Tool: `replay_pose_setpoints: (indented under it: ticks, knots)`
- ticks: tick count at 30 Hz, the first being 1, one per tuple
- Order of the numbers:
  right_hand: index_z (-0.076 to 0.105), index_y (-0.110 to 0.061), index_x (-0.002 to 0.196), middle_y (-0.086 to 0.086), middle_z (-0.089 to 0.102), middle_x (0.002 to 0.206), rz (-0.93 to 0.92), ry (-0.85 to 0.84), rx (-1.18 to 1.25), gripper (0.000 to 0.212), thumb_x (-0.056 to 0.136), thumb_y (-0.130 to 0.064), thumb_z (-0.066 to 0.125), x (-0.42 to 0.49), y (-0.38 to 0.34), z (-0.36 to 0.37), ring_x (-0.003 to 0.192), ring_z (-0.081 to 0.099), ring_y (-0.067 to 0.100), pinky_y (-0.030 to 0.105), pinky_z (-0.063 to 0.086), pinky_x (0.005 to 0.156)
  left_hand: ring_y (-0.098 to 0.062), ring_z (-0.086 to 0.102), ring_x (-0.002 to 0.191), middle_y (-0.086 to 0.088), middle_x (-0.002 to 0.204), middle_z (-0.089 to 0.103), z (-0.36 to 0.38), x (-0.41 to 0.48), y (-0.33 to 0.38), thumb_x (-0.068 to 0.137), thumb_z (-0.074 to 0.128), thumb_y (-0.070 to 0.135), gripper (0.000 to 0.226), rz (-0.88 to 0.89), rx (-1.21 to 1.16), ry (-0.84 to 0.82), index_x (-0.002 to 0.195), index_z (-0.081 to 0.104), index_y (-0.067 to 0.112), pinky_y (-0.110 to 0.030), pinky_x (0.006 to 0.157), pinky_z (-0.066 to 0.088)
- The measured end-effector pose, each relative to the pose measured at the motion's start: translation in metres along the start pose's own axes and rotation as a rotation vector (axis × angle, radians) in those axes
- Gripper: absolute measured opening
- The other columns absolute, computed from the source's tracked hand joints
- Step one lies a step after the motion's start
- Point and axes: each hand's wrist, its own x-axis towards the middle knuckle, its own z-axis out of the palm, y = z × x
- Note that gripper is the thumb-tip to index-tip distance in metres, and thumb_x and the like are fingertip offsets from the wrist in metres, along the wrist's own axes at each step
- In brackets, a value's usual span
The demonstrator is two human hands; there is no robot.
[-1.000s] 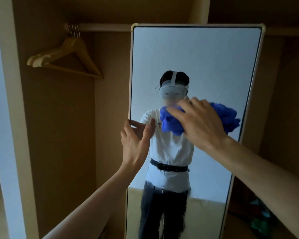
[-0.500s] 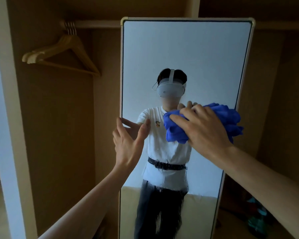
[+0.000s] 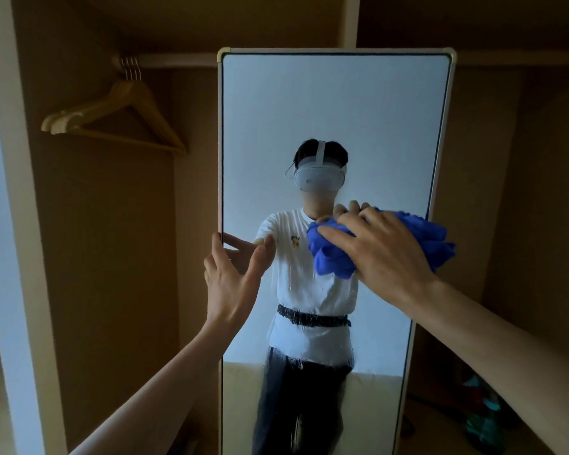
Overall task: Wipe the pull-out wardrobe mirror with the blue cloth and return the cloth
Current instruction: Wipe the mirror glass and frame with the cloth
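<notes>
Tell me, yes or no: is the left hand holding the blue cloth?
No, the right hand presses the blue cloth on the mirror; the left hand grips its edge.

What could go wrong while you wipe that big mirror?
The left hand grips only the mirror by its left edge, so a hard push from the right hand with the blue cloth might swing or slide the panel. The bare fingers on the glass could leave fresh prints. Streaks lower down may get missed, since the cloth sits mid-height.
</notes>
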Motion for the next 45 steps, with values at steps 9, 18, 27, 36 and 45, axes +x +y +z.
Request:
replay_pose_setpoints:
  ticks: [9, 18, 27, 36, 45]
  knots:
    - [0.056, -0.024, 0.130, 0.005, 0.061, 0.116, 0.087, 0.044, -0.026, 0.051, 0.080, -0.014, 0.053, 0.017, 0.044, -0.016, 0.097, 0.053, 0.030, 0.046, 0.042, 0.081, -0.028, 0.032, 0.145, -0.003, 0.160, 0.022, 0.006, -0.007, -0.012, 0.080, 0.047, 0.076, 0.101, 0.045, 0.059, 0.061, 0.160, 0.004, 0.031, -0.057, 0.111, 0.041]
    - [0.056, -0.021, 0.127, 0.005, 0.060, 0.116, 0.043, 0.012, 0.101, 0.059, 0.072, -0.016, 0.037, -0.039, 0.017, 0.019, 0.095, 0.052, 0.031, 0.048, 0.044, 0.083, -0.026, 0.041, 0.136, -0.003, 0.154, 0.030, 0.011, -0.010, -0.021, 0.083, 0.049, 0.072, 0.095, 0.069, 0.060, 0.102, 0.159, 0.008, 0.032, -0.055, 0.105, 0.046]
    - [0.059, -0.023, 0.124, 0.006, 0.062, 0.116, 0.002, -0.039, 0.075, 0.055, 0.071, -0.009, 0.053, -0.055, 0.018, 0.021, 0.089, 0.054, 0.031, 0.048, 0.046, 0.076, -0.027, 0.045, 0.132, -0.004, 0.151, 0.034, 0.006, -0.010, -0.022, 0.082, 0.047, 0.072, 0.094, 0.076, 0.091, 0.079, 0.158, 0.009, 0.033, -0.051, 0.100, 0.050]
    - [0.057, -0.022, 0.136, 0.008, 0.062, 0.120, 0.110, 0.030, 0.033, 0.063, 0.077, -0.015, 0.077, -0.026, 0.064, -0.010, 0.093, 0.057, 0.032, 0.051, 0.047, 0.082, -0.027, 0.045, 0.134, -0.006, 0.154, 0.032, 0.005, -0.011, -0.024, 0.084, 0.046, 0.069, 0.091, 0.094, 0.089, 0.078, 0.159, 0.008, 0.033, -0.052, 0.098, 0.051]
    - [0.059, -0.018, 0.133, 0.005, 0.063, 0.115, 0.180, 0.033, 0.103, 0.062, 0.073, -0.004, 0.069, -0.064, 0.042, 0.015, 0.092, 0.058, 0.032, 0.052, 0.048, 0.079, -0.030, 0.043, 0.137, -0.006, 0.158, 0.028, 0.009, -0.012, -0.030, 0.085, 0.042, 0.069, 0.090, 0.087, 0.110, 0.075, 0.159, 0.006, 0.034, -0.055, 0.101, 0.049]
